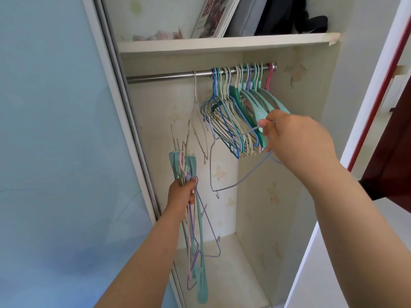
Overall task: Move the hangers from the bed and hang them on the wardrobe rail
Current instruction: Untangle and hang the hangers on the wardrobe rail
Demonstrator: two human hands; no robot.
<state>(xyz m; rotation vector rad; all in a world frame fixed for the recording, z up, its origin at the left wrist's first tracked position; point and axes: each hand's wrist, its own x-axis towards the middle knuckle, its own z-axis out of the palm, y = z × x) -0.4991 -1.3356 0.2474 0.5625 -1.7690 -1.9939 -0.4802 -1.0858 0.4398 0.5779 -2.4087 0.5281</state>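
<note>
one lilac wire hanger in my right hand, pinched at a wire end between thumb and fingers; the frame dangles below and to the left of the hand, hook end low, clear of the rail. just above and left of that hand hangs the packed cluster of hung hangers, teal, cream, blue, one pink, crowded toward the right end of the wardrobe rail. further left along the rail, one pale hanger hangs apart from the rest, blurred.

my left hand, lower and well left of the right, grips a bundle of hangers by the middle, fingers curled round it; teal, pink and lilac ones, ends sticking up above the fist, the rest trailing below. count unclear, several at least.

judgement: well past halfway. most are on the rail; left to do is the one in the right hand, then the bundle. the bed is out of view, so i cannot tell whether more wait there.
</note>
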